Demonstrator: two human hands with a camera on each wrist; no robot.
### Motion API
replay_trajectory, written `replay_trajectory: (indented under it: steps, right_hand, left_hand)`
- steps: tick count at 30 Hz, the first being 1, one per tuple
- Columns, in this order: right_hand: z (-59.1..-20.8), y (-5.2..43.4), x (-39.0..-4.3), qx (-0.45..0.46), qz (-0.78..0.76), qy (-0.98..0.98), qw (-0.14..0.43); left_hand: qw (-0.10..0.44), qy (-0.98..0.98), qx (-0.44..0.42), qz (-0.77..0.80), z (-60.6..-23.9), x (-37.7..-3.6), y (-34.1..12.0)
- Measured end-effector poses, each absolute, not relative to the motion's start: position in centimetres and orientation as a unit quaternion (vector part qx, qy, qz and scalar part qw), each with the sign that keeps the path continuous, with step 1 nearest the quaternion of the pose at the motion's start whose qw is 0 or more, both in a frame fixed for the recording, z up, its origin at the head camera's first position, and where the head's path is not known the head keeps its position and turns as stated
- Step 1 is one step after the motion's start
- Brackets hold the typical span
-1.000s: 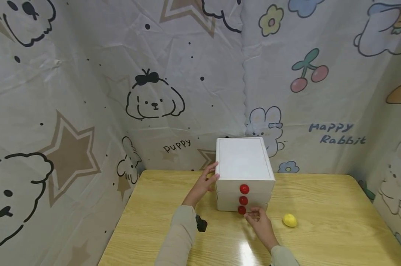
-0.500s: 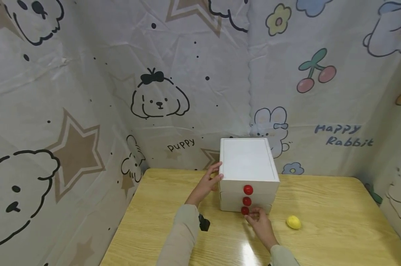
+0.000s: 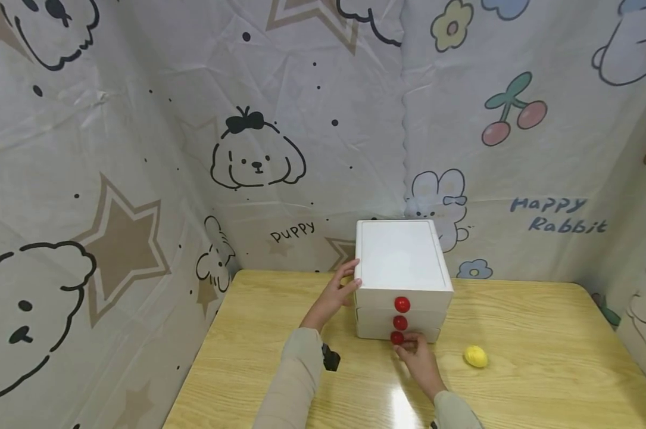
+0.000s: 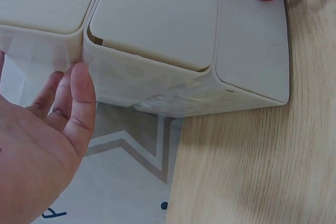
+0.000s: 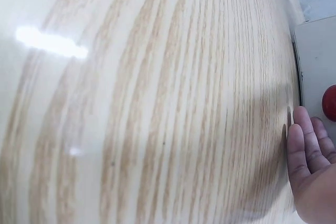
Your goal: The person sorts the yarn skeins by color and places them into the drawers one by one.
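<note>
A white three-drawer box (image 3: 400, 253) is being supported by a wooden table (image 3: 258, 339), near its back edge, its sides running away from the person. Its left side is being touched by the left hand (image 3: 330, 296), fingers extended. Well apart, the right hand (image 3: 420, 360) is being held at the box's front; the lowest red knob (image 3: 397, 338) is lying just left of its fingertips, much nearer than to the left hand. Whether the knob is being pinched cannot be told.
</note>
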State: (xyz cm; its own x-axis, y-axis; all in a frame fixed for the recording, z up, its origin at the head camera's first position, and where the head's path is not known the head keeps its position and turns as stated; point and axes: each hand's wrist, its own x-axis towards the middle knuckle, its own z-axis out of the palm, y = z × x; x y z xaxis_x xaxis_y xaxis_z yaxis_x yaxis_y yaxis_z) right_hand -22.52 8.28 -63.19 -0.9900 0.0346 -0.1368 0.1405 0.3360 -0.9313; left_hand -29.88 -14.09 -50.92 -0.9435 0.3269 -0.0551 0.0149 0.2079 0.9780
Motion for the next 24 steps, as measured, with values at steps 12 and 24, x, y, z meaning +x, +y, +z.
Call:
replay_trajectory:
  steps: [12,24]
  right_hand:
    - [-63.08,7.96,-22.75,0.059,-0.569,0.820,0.012]
    - [-63.06,7.30,-22.91,0.081,-0.561,0.823,0.016]
  left_hand:
    - [0.132,0.762,0.106,0.625,-50.81,-29.93,-14.03]
    - [0.122,0.766,0.108,0.622,-50.83,-29.77,-13.99]
